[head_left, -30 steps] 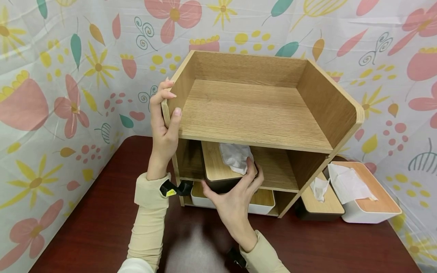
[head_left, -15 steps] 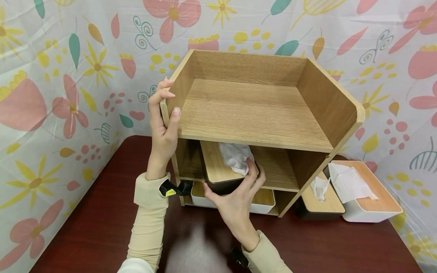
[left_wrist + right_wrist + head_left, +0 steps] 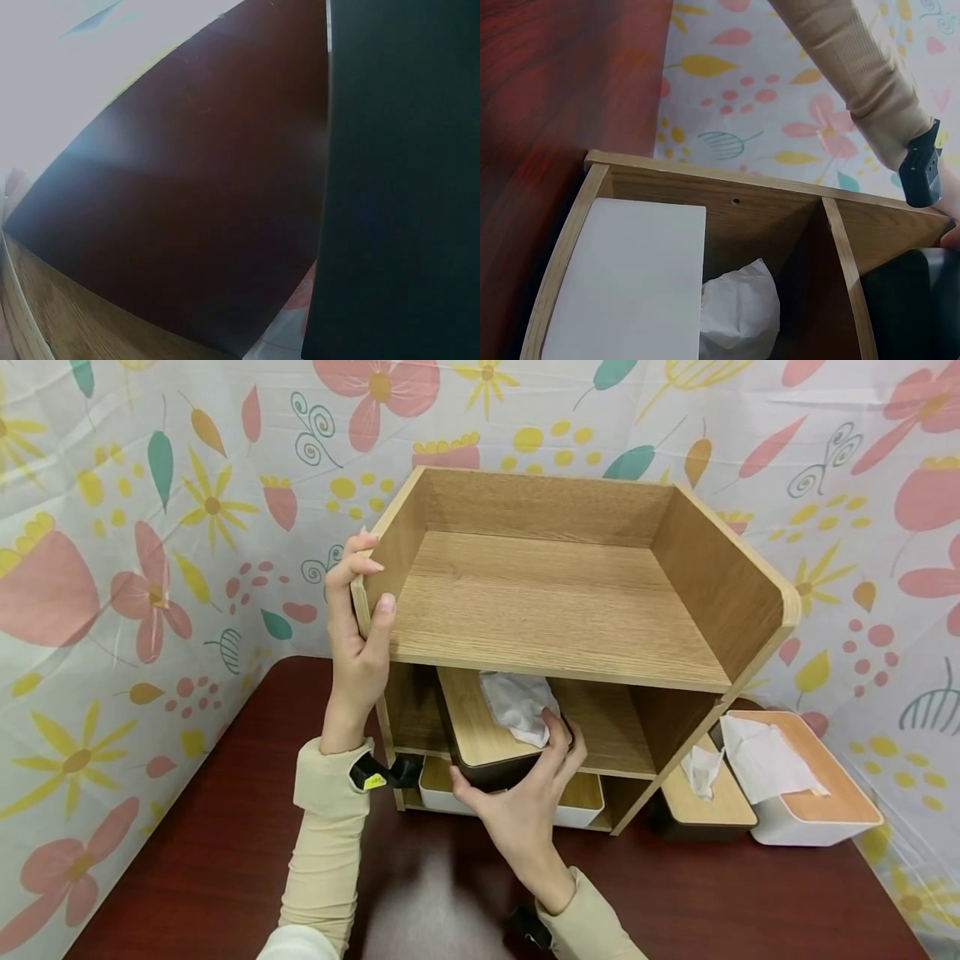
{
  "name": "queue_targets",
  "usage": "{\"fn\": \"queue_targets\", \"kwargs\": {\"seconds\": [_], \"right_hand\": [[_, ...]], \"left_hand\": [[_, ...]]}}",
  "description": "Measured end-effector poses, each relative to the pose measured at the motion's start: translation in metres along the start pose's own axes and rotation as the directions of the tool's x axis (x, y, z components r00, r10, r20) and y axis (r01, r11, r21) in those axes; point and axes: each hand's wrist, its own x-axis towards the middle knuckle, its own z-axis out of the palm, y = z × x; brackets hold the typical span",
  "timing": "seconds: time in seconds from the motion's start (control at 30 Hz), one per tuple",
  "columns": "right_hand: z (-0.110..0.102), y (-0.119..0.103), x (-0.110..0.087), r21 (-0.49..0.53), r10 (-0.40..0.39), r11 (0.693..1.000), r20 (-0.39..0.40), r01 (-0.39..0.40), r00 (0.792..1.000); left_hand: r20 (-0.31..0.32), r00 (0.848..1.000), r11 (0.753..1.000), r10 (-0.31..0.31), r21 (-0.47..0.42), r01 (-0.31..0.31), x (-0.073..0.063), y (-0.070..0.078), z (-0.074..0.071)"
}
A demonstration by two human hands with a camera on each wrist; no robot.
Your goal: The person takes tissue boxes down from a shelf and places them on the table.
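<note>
A two-tier wooden desk shelf (image 3: 555, 602) stands on the table. At its upper left, my left hand (image 3: 356, 647) grips the edge of the side panel. On the middle level a dark tissue box (image 3: 476, 722) with a light wooden lid sits at an angle, its front end at the shelf opening. My right hand (image 3: 521, 814) holds that front end, thumb at the near left and fingers over the right side. White tissue (image 3: 517, 703) pokes out of the lid beside my fingers. The box's dark end (image 3: 900, 304) also appears in the right wrist view.
Below, a white box (image 3: 581, 817) with a wooden lid fills the bottom level. Right of the shelf stand a dark tissue box (image 3: 708, 797) and a white tissue box (image 3: 832, 777). A patterned curtain (image 3: 247, 468) hangs behind the dark red table (image 3: 225, 827).
My right hand and the front end of the held tissue box have shifted slightly right and toward me. My left hand keeps its grip on the panel.
</note>
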Motion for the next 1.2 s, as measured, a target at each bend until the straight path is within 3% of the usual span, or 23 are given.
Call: {"fn": "queue_targets", "kwargs": {"seconds": [0.8,1.2], "right_hand": [[-0.007,0.001,-0.001,0.027,0.005,1.0,0.016,-0.006,1.0],[-0.011,0.002,0.0,0.05,-0.036,0.998,0.008,0.036,0.999]], "left_hand": [[-0.001,1.0,1.0,-0.019,-0.002,0.019,0.0,0.0,-0.001],[-0.013,1.0,1.0,-0.027,-0.006,0.026,0.002,0.001,0.001]]}}
